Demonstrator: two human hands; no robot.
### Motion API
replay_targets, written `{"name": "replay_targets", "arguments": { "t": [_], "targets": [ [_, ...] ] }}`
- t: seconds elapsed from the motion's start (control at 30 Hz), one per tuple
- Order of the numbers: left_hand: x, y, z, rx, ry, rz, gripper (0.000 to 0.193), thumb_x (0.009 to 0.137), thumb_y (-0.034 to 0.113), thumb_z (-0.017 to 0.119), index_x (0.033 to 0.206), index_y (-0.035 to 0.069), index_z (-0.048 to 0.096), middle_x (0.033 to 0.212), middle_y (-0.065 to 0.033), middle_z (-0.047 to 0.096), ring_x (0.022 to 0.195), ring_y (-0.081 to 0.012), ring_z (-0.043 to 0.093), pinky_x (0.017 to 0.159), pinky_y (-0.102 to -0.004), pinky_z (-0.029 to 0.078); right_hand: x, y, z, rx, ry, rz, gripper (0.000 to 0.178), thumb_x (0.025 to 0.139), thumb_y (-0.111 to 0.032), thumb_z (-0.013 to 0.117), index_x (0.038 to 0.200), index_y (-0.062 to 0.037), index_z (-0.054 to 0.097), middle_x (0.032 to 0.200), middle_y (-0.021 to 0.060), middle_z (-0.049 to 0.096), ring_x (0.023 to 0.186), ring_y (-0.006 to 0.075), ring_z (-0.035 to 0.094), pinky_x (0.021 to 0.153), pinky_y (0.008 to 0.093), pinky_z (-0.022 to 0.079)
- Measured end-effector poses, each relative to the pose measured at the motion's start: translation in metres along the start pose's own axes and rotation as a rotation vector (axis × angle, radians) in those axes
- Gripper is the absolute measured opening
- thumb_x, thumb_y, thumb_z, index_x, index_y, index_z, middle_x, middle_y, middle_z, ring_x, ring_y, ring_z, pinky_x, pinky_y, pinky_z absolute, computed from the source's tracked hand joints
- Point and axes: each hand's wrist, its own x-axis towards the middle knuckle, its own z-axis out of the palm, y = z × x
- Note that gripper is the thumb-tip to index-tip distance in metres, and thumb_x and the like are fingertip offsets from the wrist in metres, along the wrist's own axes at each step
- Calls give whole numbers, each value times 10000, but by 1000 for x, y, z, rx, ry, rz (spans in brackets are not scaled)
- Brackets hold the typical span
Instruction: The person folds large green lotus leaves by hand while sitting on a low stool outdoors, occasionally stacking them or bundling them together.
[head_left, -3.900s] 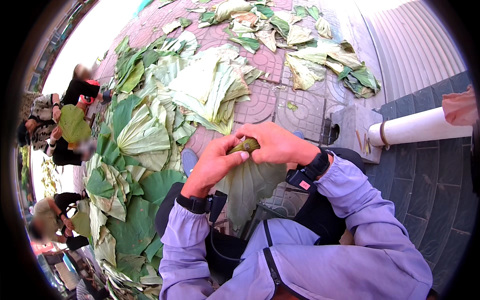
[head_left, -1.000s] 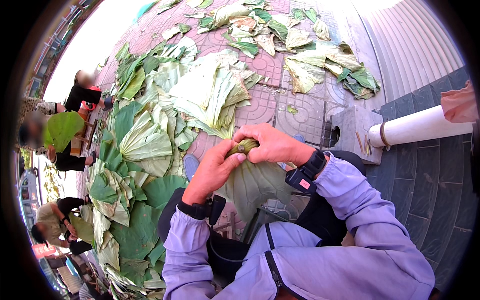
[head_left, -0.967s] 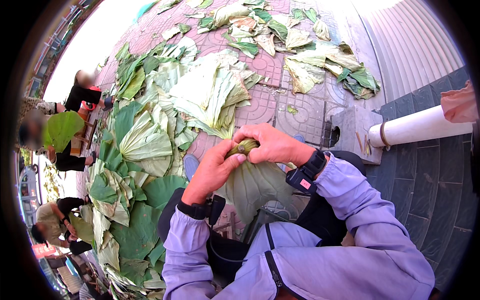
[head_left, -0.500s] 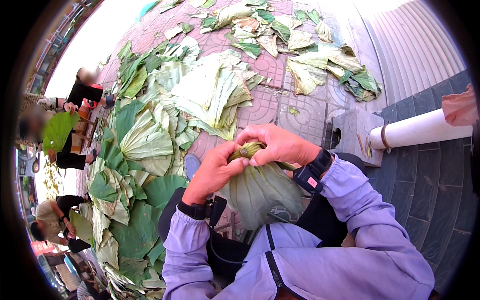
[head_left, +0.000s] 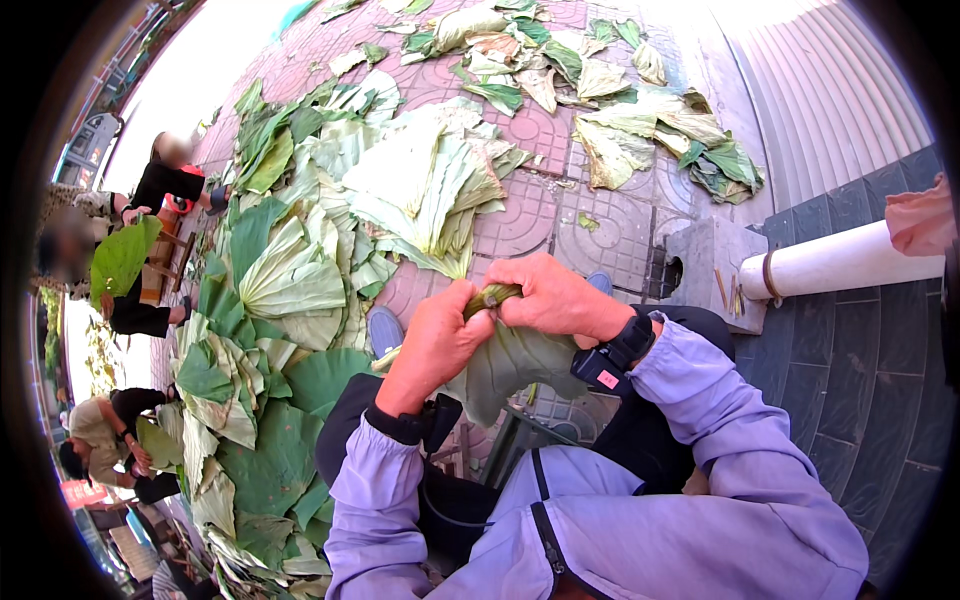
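Between my knees I hold a lotus leaf [head_left: 515,368], its centre bunched up into a thick greenish roll at my fingertips. My left hand [head_left: 436,335] is closed on the left end of the roll, thumb and fingers pinched. Close beside it, almost touching, my right hand [head_left: 560,298] grips the right end with curled fingers. The pale underside of the leaf droops below both hands in folds. A dark green frame [head_left: 520,440] shows under it, between my legs.
A big heap of lotus leaves [head_left: 300,270] spreads along my left and ahead; more lie in a scattered pile [head_left: 560,65] farther off. At right are a stone block [head_left: 715,255] and white pipe [head_left: 840,262]. Two people [head_left: 170,200] sit at left with leaves.
My hands have drawn the bunched leaf centre tighter, and the hanging leaf has spread sideways and risen. My right shoe now shows beyond my right hand. A person at left has shifted a leaf slightly.
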Motion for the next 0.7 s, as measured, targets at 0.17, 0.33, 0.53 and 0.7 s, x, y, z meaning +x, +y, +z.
{"name": "replay_targets", "arguments": {
  "t": [0.17,0.33,0.53,0.7],
  "targets": [
    [-4,1,-6,-40,-61,26,142,904,100,700,966,-3,623,777,-20,572,749,-83,499,653,-288,441,0,-13,-16,158,-170,65,311,727,-122,707,1003,17,675,834,101,660,797,171,599,746,339,498],
    [-5,-1,-4,-82,-77,14,144,900,98,708,961,0,621,780,-18,572,752,-80,496,652,-290,440,0,-10,-16,185,-203,80,303,717,-110,728,983,27,678,841,66,666,808,139,590,738,325,490],
    [-1,2,0,-9,-30,29,240,859,181,696,936,-21,592,770,-227,632,685,-347,625,648,-438,486,1,-1,-9,194,-173,128,219,719,-81,687,907,27,660,776,38,624,757,104,548,674,311,462],
    [-1,2,2,63,-4,42,181,879,122,688,976,-12,612,756,-142,616,686,-177,562,643,-359,478,2,3,-2,225,-122,145,190,723,-65,653,888,28,649,724,30,595,734,90,528,653,307,453]
  ]
}}
